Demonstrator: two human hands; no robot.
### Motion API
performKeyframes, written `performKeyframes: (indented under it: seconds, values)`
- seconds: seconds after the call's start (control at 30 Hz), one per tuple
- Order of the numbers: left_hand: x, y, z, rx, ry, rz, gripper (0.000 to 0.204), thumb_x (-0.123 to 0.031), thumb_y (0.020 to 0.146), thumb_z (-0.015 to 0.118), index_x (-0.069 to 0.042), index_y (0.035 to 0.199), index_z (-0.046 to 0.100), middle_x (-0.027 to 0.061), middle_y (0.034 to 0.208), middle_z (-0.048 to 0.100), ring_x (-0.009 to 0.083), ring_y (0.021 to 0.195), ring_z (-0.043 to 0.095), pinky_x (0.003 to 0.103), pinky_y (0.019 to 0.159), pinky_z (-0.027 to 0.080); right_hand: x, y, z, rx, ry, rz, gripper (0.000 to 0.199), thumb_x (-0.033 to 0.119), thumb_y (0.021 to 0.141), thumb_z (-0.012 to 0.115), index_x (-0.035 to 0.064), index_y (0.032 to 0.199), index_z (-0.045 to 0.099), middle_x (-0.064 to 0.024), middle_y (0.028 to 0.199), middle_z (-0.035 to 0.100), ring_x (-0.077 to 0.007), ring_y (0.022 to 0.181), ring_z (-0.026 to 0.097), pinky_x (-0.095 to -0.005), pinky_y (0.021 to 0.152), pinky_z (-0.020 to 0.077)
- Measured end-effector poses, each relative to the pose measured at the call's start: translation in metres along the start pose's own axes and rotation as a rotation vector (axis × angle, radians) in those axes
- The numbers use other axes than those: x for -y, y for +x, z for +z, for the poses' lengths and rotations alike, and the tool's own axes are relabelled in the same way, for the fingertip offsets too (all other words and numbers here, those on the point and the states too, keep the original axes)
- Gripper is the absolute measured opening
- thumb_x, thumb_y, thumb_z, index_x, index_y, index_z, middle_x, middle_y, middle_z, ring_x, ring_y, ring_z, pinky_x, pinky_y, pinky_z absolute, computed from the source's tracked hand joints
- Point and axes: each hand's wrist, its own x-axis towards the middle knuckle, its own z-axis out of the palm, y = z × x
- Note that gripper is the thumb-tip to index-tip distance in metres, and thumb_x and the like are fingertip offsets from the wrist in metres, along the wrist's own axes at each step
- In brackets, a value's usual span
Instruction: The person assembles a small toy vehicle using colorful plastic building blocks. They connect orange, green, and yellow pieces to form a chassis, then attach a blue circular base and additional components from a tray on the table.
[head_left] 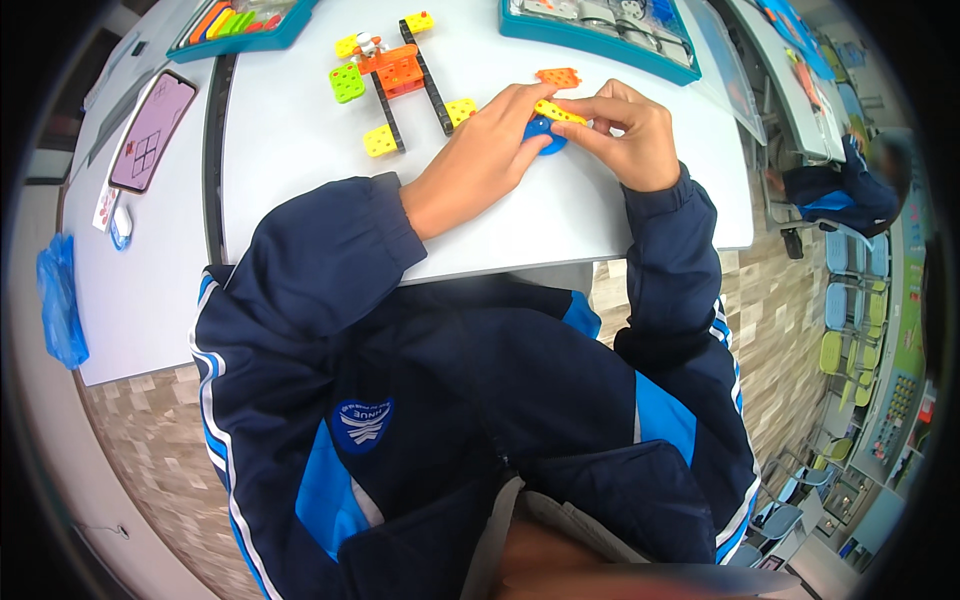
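My right hand (635,130) pinches a yellow perforated strip (562,113) of a building kit between thumb and fingers. Under the strip is a blue round piece (548,141), partly covered by my fingers. The thumb and fingers of my left hand (475,150) close on the blue piece, close to the strip's left end. An orange perforated plate (558,77) lies on the table just beyond both hands. Left of my left hand stands a built model with black beams (428,85), an orange middle block (400,75) and yellow and green perforated plates (347,84).
A teal tray (285,38) with coloured parts sits at the far left, and another teal tray (600,40) at the far right. On the left table are a phone (153,130) and a blue plastic bag (60,300). Another person (845,190) sits at a table on the right.
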Motion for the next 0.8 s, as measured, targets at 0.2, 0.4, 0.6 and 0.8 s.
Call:
performKeyframes:
  seconds: [0.2, 0.4, 0.6, 0.8]
  values:
    - [0.000, 0.001, 0.001, -0.039, -0.039, 0.000, 0.032, -0.003, 0.088, 0.066, -0.002, 0.120, 0.058, 0.0143, 0.107, 0.066, 0.0249, 0.094, 0.069, 0.034, 0.082, 0.054, -0.003, -0.007, -0.002, 0.002, 0.023, -0.086, 0.030, 0.010, 0.071, 0.085, 0.0100, 0.100, 0.078, -0.0017, 0.068, 0.054, -0.0109, 0.057, 0.047, -0.0251, 0.052, 0.0405]
    - [0.000, 0.003, -0.001, -0.044, -0.089, -0.045, 0.031, -0.003, 0.085, 0.070, -0.002, 0.114, 0.061, 0.0127, 0.102, 0.070, 0.0231, 0.092, 0.071, 0.031, 0.081, 0.056, 0.000, -0.005, -0.003, -0.048, -0.019, -0.166, 0.027, 0.011, 0.072, 0.084, 0.0084, 0.098, 0.077, -0.0047, 0.079, 0.065, -0.0134, 0.065, 0.059, -0.0252, 0.057, 0.0492]
    - [-0.001, 0.003, -0.001, -0.042, -0.100, -0.027, 0.033, -0.003, 0.085, 0.071, -0.002, 0.116, 0.060, 0.0117, 0.100, 0.071, 0.0216, 0.093, 0.071, 0.031, 0.082, 0.056, -0.003, -0.001, -0.013, -0.018, -0.065, -0.282, 0.027, 0.005, 0.073, 0.082, 0.0095, 0.099, 0.077, -0.0034, 0.088, 0.070, -0.0124, 0.072, 0.061, -0.0232, 0.054, 0.0437]
    - [0.002, 0.004, 0.001, -0.052, -0.099, -0.008, 0.034, -0.003, 0.085, 0.071, -0.002, 0.116, 0.059, 0.0108, 0.100, 0.072, 0.0212, 0.094, 0.072, 0.030, 0.082, 0.056, -0.006, -0.002, -0.015, 0.023, -0.014, -0.263, 0.027, 0.007, 0.073, 0.082, 0.0105, 0.100, 0.078, -0.0032, 0.088, 0.070, -0.0122, 0.072, 0.060, -0.0233, 0.055, 0.0437]
